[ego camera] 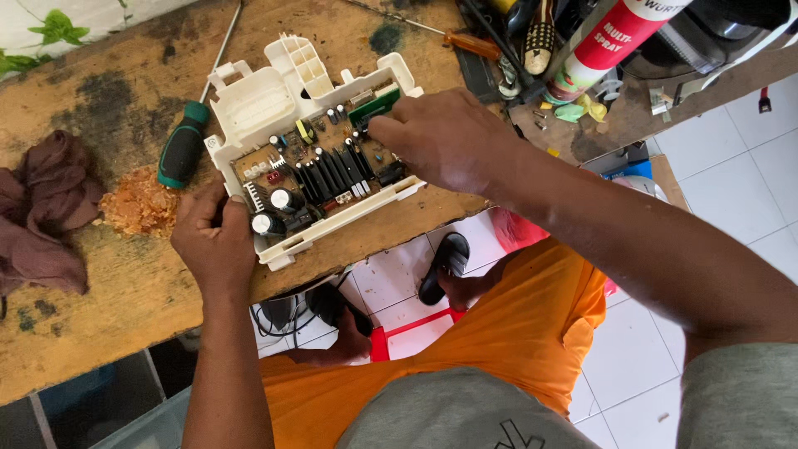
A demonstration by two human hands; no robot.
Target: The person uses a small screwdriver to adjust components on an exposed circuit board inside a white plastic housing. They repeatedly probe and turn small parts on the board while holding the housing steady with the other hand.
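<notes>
Head camera view, looking down: we see a worn wooden workbench (100, 308) with a circuit board in a white plastic housing (312, 150) lying near its front edge. The left hand (214, 241) grips the housing's lower left corner, fingers curled around the rim. The right hand (445, 137) rests on the board's right side, fingers bent and pressed down among the components; we cannot tell whether it pinches anything. Left of the housing lies a green-handled screwdriver (183, 143), just beside a small heap of orange-brown crumbs (140, 204) and a dark red rag (46, 208). Beyond the right hand stands a red-and-white spray can (611, 41) among loose tools. Orange trousers and white floor tiles show below the bench.
</notes>
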